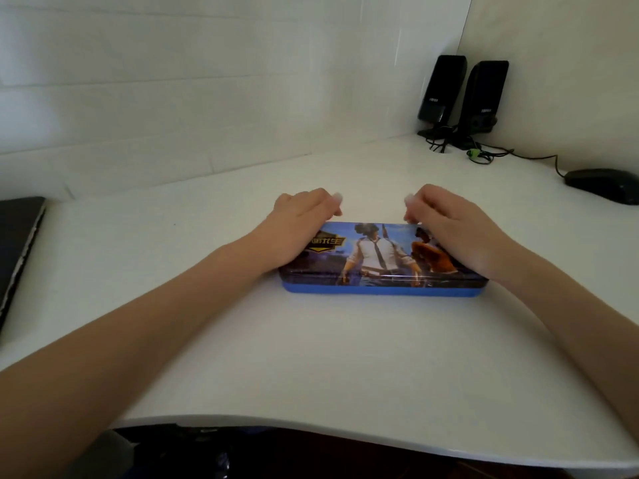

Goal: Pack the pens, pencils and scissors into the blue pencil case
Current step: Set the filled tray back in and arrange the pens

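both hands, left hand [300, 225] and right hand [453, 227], curl over one closed blue pencil case [380, 262].

Your pencil case [382, 261] has a bright blue base and a printed lid: a figure in a white shirt and dark tie against blue sky, an orange-brown figure to its right, and a gold-and-black badge at the left. The table [311, 357] under it is plain white, and so is the wall [207, 81] behind. The two speakers [463, 95] in the corner are glossy black, their cable carrying a green plug [473, 153]. The mouse [603, 184] is black, and the laptop [19, 250] at your left is dark.
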{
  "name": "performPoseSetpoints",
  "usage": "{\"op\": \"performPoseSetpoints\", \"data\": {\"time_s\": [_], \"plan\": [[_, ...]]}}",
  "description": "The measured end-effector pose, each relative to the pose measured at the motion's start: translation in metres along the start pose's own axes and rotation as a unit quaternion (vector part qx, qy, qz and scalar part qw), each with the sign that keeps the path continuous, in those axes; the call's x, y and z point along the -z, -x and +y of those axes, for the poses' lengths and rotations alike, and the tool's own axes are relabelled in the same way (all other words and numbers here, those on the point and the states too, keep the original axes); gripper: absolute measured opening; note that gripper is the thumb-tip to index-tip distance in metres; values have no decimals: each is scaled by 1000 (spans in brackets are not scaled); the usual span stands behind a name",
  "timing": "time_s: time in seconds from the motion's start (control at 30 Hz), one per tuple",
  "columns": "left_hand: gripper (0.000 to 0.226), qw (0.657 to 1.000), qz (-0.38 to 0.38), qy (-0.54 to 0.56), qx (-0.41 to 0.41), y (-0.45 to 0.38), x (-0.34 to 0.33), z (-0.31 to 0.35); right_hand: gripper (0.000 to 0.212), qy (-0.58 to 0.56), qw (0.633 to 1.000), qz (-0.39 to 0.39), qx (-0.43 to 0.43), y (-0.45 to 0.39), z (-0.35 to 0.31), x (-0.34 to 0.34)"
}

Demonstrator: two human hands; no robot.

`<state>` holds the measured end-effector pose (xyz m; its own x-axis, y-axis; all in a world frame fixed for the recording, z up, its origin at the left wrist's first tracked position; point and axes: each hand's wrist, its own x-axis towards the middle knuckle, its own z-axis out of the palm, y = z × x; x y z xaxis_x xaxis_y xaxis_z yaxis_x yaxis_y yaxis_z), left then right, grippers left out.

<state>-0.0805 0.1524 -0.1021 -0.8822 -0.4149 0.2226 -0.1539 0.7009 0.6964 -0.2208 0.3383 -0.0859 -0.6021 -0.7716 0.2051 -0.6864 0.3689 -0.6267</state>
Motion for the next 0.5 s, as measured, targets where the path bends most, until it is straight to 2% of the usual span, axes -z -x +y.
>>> {"op": "performPoseSetpoints", "data": {"time_s": [0.1,0.23,0.33,0.43,0.5], "plan": [[44,991,0,-118,-64,3,-2,4,34,73,996,-2,46,0,-1,-2],[63,990,-4,-133,-54,0,1,1,30,81,995,18,56,0,-3,-1],[45,988,0,-144,-53,4,2,5,32,143,982,85,85,6,-9,-1],[34,968,5,-212,-134,15,6,25,43,261,942,161,136,19,-15,0],[33,959,-16,-229,-170,26,5,32,49,273,940,144,147,34,-16,1]]}}
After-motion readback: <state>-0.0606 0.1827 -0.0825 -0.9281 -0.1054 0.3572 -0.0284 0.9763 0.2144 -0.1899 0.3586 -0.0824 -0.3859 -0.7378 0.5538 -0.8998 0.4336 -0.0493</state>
